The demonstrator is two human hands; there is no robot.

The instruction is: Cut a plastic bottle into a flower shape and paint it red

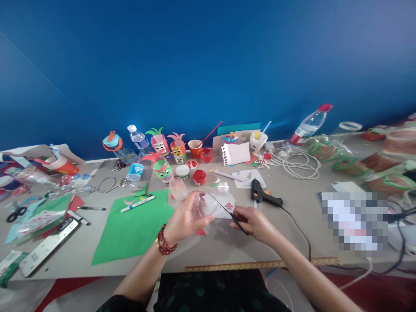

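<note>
My left hand (pixel 183 220), with a red beaded bracelet at the wrist, is closed around a clear piece of cut plastic bottle (pixel 207 207). In my right hand (pixel 255 222) is a pair of black-handled scissors (pixel 239 223), its blades reaching up and left to the rim of the plastic. Whether the blades are parted cannot be made out. Behind the plastic lies white paper with a red knot-like pattern (pixel 229 206), close to a white-capped bottle top (pixel 223 186). Another clear plastic piece (pixel 178 189) rests just beyond my left hand.
Green paper (pixel 130 229) with a marker (pixel 137 204) lies to the left. A black glue gun (pixel 264 195) trails its cord on the right. Pineapple-face cups (pixel 161 170), a red paint pot (pixel 199 176) and a coiled white cable (pixel 300 162) sit farther back.
</note>
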